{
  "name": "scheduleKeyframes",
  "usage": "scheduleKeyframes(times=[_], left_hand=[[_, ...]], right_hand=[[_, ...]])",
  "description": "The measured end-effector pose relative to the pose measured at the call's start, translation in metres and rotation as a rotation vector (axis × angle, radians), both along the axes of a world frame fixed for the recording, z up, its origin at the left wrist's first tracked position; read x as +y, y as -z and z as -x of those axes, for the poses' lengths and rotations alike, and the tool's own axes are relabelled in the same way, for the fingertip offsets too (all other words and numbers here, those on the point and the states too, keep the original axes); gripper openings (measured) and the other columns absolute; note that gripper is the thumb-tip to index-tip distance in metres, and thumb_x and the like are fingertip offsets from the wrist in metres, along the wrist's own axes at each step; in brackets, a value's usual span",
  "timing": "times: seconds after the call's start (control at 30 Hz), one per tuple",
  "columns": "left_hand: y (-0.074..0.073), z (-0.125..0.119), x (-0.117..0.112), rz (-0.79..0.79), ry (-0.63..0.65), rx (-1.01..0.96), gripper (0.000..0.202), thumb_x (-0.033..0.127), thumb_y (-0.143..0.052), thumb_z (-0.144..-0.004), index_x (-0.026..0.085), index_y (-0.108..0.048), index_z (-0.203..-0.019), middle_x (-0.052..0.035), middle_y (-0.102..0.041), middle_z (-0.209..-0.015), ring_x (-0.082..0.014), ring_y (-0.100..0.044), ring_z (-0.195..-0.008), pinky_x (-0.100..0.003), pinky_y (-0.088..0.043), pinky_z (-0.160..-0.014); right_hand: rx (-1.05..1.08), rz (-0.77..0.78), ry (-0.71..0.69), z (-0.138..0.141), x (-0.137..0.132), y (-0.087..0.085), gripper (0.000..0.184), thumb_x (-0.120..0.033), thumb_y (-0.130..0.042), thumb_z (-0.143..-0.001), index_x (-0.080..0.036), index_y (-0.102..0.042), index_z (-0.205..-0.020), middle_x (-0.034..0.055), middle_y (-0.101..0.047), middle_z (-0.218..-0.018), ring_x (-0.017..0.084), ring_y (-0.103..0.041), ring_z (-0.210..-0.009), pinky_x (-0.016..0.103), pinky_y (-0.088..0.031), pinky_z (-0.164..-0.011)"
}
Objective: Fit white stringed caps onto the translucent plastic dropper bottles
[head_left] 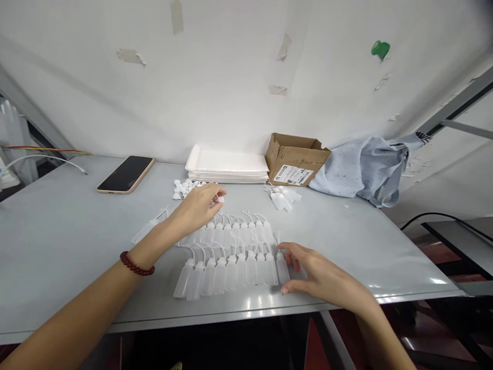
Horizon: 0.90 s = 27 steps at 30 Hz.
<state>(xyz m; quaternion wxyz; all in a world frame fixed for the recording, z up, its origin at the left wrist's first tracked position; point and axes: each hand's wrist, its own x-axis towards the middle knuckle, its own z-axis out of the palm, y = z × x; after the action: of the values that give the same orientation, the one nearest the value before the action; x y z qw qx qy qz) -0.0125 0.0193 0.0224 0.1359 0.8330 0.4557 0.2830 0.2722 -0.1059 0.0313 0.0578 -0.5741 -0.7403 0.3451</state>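
Two rows of small clear squeeze bottles (pixel 231 270) with thin bent nozzles lie side by side on the grey table (pixel 57 241). My left hand (pixel 198 205) reaches over the far row with its fingers pinched on a small white cap (pixel 221 199). A pile of white caps (pixel 185 187) lies just beyond it. My right hand (pixel 318 275) rests flat on the table, fingers spread, touching the rightmost bottle (pixel 282 267) of the near row. A dark red bead bracelet (pixel 135 264) circles my left wrist.
A phone (pixel 126 173) lies at the back left. A stack of white padded envelopes (pixel 227 165), an open cardboard box (pixel 295 159) and a blue cloth (pixel 362 169) line the back wall. More bottles (pixel 283 197) lie before the box; a single bottle (pixel 148 228) lies left.
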Motion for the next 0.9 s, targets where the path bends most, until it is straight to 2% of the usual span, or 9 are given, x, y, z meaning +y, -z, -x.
scheduleKeyframes(times=[0.2, 0.33, 0.43, 0.53, 0.7, 0.8, 0.9], left_hand=[[-0.003, -0.001, -0.003, 0.054, -0.005, -0.036, 0.013, 0.022, -0.053, -0.078, 0.018, -0.061, -0.088, -0.0047, -0.069, -0.090, -0.0192, -0.065, -0.077, -0.033, -0.052, -0.070], [-0.010, -0.004, -0.009, 0.146, -0.007, -0.132, 0.014, 0.026, -0.059, -0.077, 0.017, -0.064, -0.087, -0.0043, -0.070, -0.087, -0.0184, -0.065, -0.075, -0.032, -0.054, -0.068], [-0.014, -0.007, -0.014, 0.243, 0.014, -0.219, 0.016, 0.029, -0.063, -0.077, 0.017, -0.066, -0.088, -0.0044, -0.071, -0.087, -0.0184, -0.066, -0.076, -0.031, -0.055, -0.069], [-0.017, -0.009, -0.019, 0.382, 0.069, -0.316, 0.021, 0.033, -0.065, -0.077, 0.017, -0.068, -0.090, -0.0047, -0.071, -0.088, -0.0188, -0.067, -0.078, -0.031, -0.055, -0.069], [-0.025, -0.010, -0.023, 0.523, 0.131, -0.514, 0.027, 0.038, -0.066, -0.078, 0.018, -0.069, -0.096, -0.0044, -0.071, -0.087, -0.0184, -0.066, -0.081, -0.030, -0.055, -0.071], [-0.027, -0.008, -0.021, 0.512, 0.064, -0.580, 0.024, 0.036, -0.065, -0.079, 0.017, -0.070, -0.093, -0.0031, -0.071, -0.084, -0.0158, -0.065, -0.077, -0.028, -0.054, -0.072], [-0.026, -0.007, -0.021, 0.507, 0.043, -0.586, 0.020, 0.033, -0.066, -0.079, 0.018, -0.071, -0.091, -0.0014, -0.070, -0.079, -0.0134, -0.063, -0.071, -0.026, -0.053, -0.069]], right_hand=[[-0.030, -0.032, -0.063, 0.008, 0.005, -0.001, 0.047, -0.039, -0.066, -0.077, -0.022, -0.052, -0.118, 0.0062, -0.057, -0.098, 0.022, -0.057, -0.087, 0.038, -0.049, -0.078], [-0.078, -0.086, -0.011, -0.003, 0.007, -0.009, 0.048, -0.039, -0.063, -0.079, -0.022, -0.049, -0.121, 0.0054, -0.058, -0.091, 0.022, -0.058, -0.081, 0.040, -0.050, -0.076], [-0.074, -0.226, 0.023, -0.004, 0.012, -0.019, 0.051, -0.034, -0.062, -0.080, -0.023, -0.045, -0.127, 0.0056, -0.060, -0.091, 0.021, -0.058, -0.077, 0.039, -0.050, -0.073], [0.024, -0.334, -0.041, 0.014, 0.027, -0.031, 0.057, -0.029, -0.063, -0.080, -0.026, -0.041, -0.133, 0.0057, -0.061, -0.097, 0.018, -0.057, -0.073, 0.036, -0.051, -0.070], [0.199, -0.341, -0.292, 0.058, 0.069, -0.038, 0.059, -0.019, -0.063, -0.079, -0.024, -0.043, -0.134, 0.0051, -0.061, -0.105, 0.015, -0.059, -0.078, 0.029, -0.051, -0.066], [0.279, -0.371, -0.276, 0.074, 0.086, -0.032, 0.056, -0.018, -0.064, -0.078, -0.022, -0.046, -0.131, 0.0049, -0.062, -0.102, 0.014, -0.059, -0.074, 0.027, -0.050, -0.061], [0.398, -0.426, -0.205, 0.078, 0.091, -0.019, 0.037, -0.020, -0.056, -0.085, -0.020, -0.054, -0.122, 0.0048, -0.065, -0.099, 0.012, -0.060, -0.069, 0.026, -0.050, -0.060]])
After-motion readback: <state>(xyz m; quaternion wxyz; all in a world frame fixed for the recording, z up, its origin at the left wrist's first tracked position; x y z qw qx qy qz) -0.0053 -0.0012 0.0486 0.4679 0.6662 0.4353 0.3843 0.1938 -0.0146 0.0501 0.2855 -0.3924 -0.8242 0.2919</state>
